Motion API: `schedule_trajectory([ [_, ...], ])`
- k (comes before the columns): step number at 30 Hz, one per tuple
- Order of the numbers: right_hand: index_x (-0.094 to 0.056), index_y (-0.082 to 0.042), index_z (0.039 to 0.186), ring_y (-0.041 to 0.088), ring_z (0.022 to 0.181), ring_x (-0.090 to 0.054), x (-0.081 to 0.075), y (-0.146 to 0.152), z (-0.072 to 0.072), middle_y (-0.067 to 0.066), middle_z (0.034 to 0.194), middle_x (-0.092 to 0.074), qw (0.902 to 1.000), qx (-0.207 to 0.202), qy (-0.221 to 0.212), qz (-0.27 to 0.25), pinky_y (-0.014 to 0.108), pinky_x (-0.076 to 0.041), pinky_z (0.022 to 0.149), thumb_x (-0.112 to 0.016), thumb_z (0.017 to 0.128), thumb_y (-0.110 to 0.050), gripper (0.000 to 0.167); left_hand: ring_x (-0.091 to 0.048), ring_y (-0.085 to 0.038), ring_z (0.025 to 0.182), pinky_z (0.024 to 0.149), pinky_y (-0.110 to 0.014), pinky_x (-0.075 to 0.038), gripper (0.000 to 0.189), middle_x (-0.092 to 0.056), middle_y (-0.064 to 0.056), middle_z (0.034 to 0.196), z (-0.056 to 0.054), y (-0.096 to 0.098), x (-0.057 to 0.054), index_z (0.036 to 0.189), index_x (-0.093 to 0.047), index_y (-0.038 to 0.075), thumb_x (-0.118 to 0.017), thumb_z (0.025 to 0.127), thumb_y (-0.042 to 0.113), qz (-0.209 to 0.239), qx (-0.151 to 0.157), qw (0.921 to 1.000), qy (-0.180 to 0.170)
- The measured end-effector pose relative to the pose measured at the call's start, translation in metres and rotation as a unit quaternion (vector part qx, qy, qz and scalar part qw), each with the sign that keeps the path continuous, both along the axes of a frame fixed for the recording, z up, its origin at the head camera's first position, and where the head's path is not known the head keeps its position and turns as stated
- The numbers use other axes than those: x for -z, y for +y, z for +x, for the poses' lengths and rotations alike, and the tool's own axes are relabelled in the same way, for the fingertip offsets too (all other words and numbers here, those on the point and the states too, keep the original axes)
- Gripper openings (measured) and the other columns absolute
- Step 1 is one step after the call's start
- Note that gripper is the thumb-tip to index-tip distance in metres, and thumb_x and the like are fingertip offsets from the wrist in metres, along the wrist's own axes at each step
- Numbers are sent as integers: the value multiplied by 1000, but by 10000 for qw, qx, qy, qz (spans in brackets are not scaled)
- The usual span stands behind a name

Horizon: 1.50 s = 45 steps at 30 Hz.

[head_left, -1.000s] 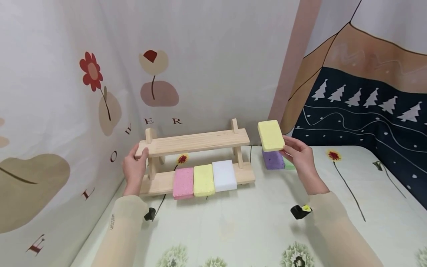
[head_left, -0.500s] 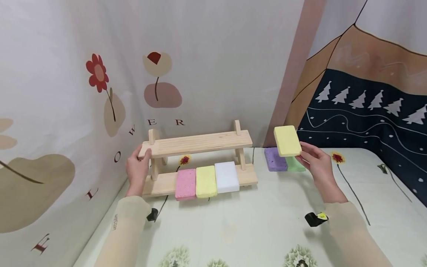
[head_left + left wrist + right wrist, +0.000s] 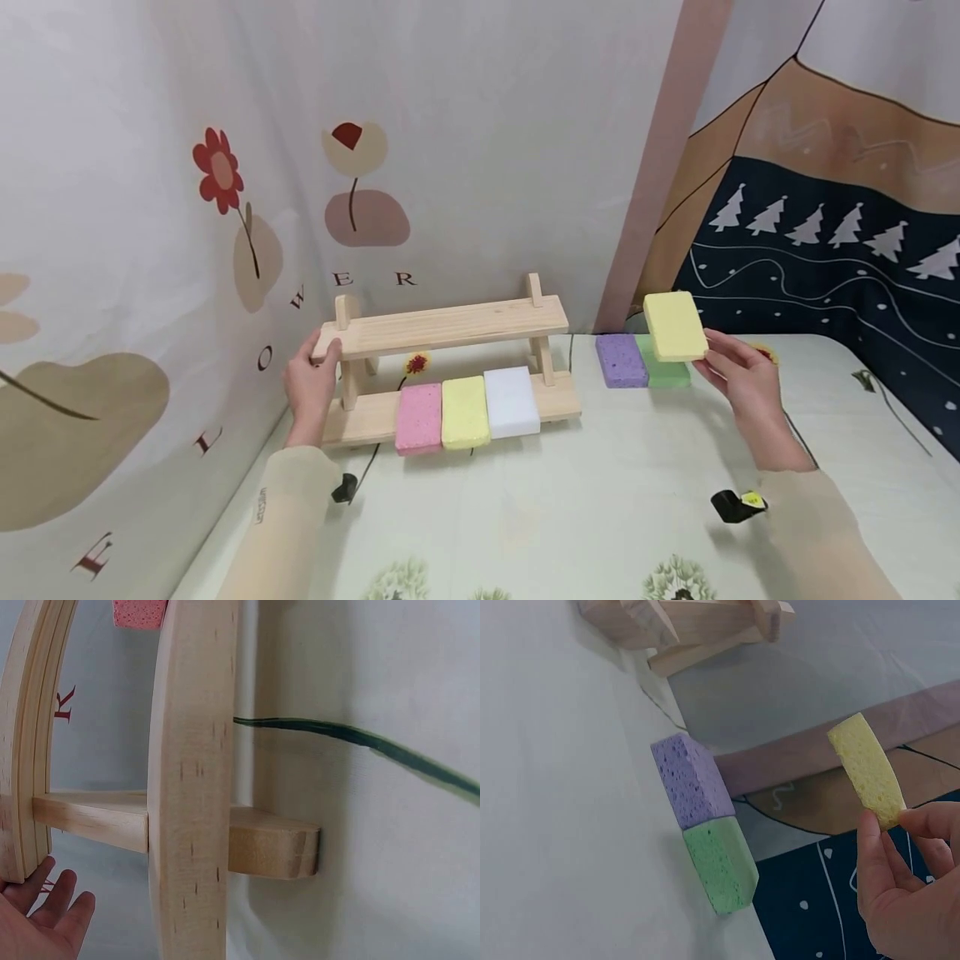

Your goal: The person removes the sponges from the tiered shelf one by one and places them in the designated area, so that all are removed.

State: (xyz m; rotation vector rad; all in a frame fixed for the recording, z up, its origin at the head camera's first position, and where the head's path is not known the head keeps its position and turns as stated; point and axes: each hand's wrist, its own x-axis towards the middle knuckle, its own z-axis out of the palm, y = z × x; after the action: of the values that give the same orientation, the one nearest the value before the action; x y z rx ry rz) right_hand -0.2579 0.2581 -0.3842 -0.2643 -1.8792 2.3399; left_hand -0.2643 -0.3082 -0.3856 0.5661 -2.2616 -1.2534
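Observation:
My right hand [image 3: 742, 383] pinches a yellow sponge [image 3: 676, 326] by its lower right corner, raised in front of the green sponge [image 3: 667, 367]. In the right wrist view thumb and fingertips hold one end of this sponge [image 3: 868, 769]. My left hand [image 3: 311, 379] grips the left end of the upper board of a two-tier wooden shelf [image 3: 457, 326], thumb over the front. Leaning on the lower board are a pink sponge [image 3: 419, 418], another yellow sponge [image 3: 466, 412] and a white sponge [image 3: 512, 402], side by side. A purple sponge [image 3: 622, 361] adjoins the green one.
Printed cloth walls [image 3: 480, 167] rise behind and to the left of the shelf. A dark cloth with white trees [image 3: 832, 258] hangs at the right. A pale flowered cloth [image 3: 585, 508] covers the table.
My right hand has carried the yellow sponge rightward, from over the purple sponge to over the green one. The left hand keeps its grip on the shelf. The view has shifted slightly.

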Motion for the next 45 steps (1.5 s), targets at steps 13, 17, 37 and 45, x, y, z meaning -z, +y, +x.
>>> schedule_trajectory([
  [13,-52,-11,145,-5,84,-70,11,26,8,-15,105,-62,9996,191,38,-211,13,-57,76,-60,97,-1,50,-48,-37,138,116,-51,-38,60,-48,-16,151,-1,-1,2,150,-46,16,-56,99,45,-119,-25,9999,68],
  [17,-53,-12,144,-4,83,-70,16,32,8,-15,104,-63,9994,249,-24,-238,14,-58,75,-60,97,-1,49,-50,-37,137,116,-51,-38,60,-49,-16,151,-1,-1,2,150,-47,16,-56,98,45,-120,-42,9999,96],
  [37,-47,-18,149,-7,74,-64,45,58,-12,-17,116,-55,9869,848,-1366,-113,11,-56,68,-61,98,-10,54,-54,-38,131,112,-53,-41,60,-49,-16,151,3,3,-1,151,-45,16,-54,99,46,40,-35,10000,49],
  [45,-68,-32,125,-7,71,-66,58,65,-19,-18,94,-56,9820,812,-1680,-300,13,-57,68,-57,99,-6,39,-47,-36,140,117,-51,-38,60,-48,-15,151,0,2,2,150,-46,15,-56,99,44,29,-83,9999,87],
])
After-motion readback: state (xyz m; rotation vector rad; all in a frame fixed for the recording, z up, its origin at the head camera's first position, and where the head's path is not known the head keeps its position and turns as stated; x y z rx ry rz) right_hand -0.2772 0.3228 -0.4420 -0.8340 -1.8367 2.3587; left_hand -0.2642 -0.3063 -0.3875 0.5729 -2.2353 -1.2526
